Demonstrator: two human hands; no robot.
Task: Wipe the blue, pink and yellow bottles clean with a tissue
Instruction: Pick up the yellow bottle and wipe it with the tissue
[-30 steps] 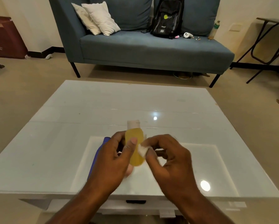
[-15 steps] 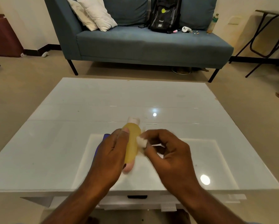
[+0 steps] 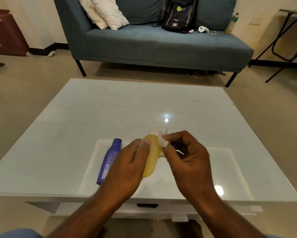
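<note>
On my screen the left hand (image 3: 127, 167) has its grip closed around the yellow bottle (image 3: 152, 157). The thumb lies along the front of the bottle near its shoulder, and the other fingers wrap behind it, so I see mostly the back of the hand. The bottle is lifted above the worktop (image 3: 67, 143) and tilted, with its whitish cap (image 3: 155, 132) pointing away from me and a little to the right. Its rounded lower end shows below the hand.

The right hand (image 3: 187, 160) pinches a small white tissue (image 3: 165, 143) between the thumb and the first fingers. The tissue touches the upper right side of the yellow bottle, just under the cap. The other fingers of this hand are curled inward.

The blue bottle (image 3: 109, 162) lies on its side on the white glossy worktop, just to the left of the left hand. Its cap end points away from me, and its near end is partly hidden behind the left wrist. I cannot find the pink bottle in this view.

Farther back, beyond the worktop, a blue-grey sofa (image 3: 153, 43) stands on the tiled floor. On it I see two white cushions (image 3: 108, 13), a black backpack (image 3: 179, 14) and some small objects beside the backpack. A folding table (image 3: 288, 36) with black legs is at the right edge.
</note>
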